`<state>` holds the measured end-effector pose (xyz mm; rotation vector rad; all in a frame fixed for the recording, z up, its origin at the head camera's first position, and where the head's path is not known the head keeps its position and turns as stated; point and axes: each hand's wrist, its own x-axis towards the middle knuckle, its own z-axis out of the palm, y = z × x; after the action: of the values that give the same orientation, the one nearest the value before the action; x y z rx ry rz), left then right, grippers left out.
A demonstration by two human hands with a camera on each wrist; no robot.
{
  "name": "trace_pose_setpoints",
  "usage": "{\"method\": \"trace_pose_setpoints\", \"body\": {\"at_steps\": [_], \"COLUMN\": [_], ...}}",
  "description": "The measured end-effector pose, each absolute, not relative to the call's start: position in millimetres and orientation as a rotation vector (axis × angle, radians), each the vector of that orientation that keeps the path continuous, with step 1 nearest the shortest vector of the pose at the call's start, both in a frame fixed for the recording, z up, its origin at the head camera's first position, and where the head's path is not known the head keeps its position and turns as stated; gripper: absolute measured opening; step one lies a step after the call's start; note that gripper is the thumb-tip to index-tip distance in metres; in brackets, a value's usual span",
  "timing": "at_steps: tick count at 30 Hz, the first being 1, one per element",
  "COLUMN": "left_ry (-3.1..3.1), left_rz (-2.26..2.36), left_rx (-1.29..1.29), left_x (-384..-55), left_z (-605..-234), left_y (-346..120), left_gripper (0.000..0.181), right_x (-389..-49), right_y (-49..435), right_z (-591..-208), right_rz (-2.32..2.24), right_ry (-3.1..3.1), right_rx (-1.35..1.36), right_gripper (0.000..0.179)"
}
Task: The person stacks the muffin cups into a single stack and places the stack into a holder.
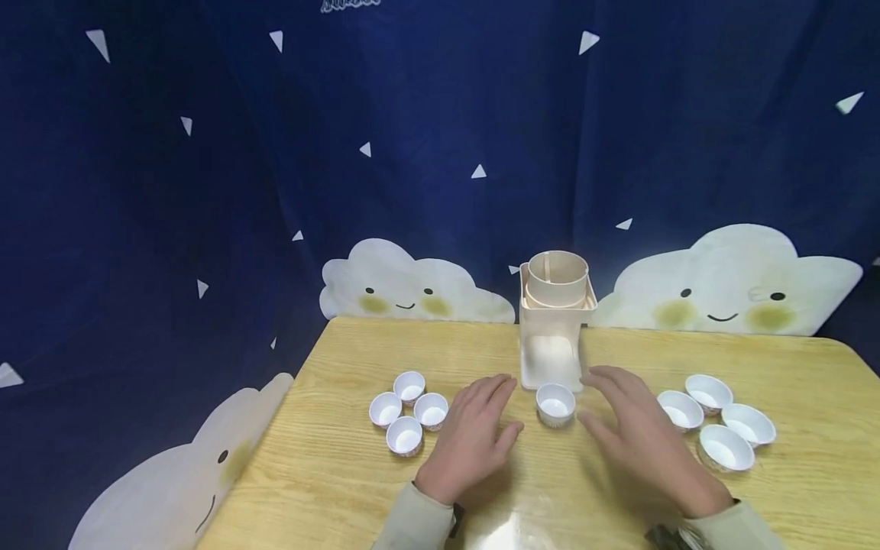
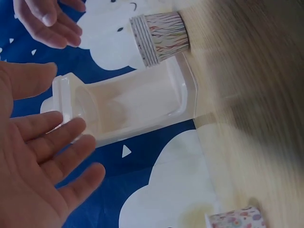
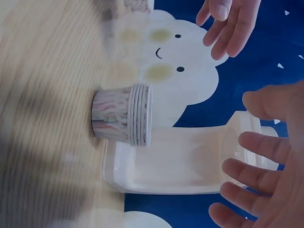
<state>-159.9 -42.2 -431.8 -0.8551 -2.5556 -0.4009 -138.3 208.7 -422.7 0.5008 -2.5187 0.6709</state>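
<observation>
Central cup stack: there it was, a stack of nested paper cups (image 1: 555, 418), upright on the wooden table (image 1: 330, 466), mouth up, long axis vertical, several rims showing in the wrist views!
Left hand: the left hand (image 1: 473, 437) hung wide to the stack's left, fingers spread, thumb apart, nothing in it.
Right hand: the right hand (image 1: 639, 435) matched it across the gap, just as wide and just as bare, and by the head view its thumb looked the nearer to the cups.
Key line: the stack sat between the two thumbs, slightly beyond them, with daylight on both sides!
Cream stand: right behind the stack stood the cream plastic stand (image 1: 554, 322) with its round tube on top; whether cups and base touched could not be told.
Side cups: four paper cups (image 1: 404, 437) clustered beyond the left hand, four wider-looking bowls (image 1: 726, 448) close by the right.
Table room: bare wood ran toward the person, while the far edge lay behind the stand's base.
</observation>
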Motion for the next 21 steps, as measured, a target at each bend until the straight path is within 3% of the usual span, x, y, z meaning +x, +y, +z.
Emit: {"method": "trace_pose_setpoints", "body": {"at_steps": [21], "left_ry": [-2.551], "left_rz": [-0.453], "left_rx": [-0.858], "left_x": [-159], "left_z": [-436], "left_y": [-43], "left_gripper": [0.053], "right_x": [-141], "right_y": [209], "right_z": [-436], "right_rz": [0.652], "right_ry": [-2.497], "right_rx": [0.534], "right_gripper": [0.047]}}
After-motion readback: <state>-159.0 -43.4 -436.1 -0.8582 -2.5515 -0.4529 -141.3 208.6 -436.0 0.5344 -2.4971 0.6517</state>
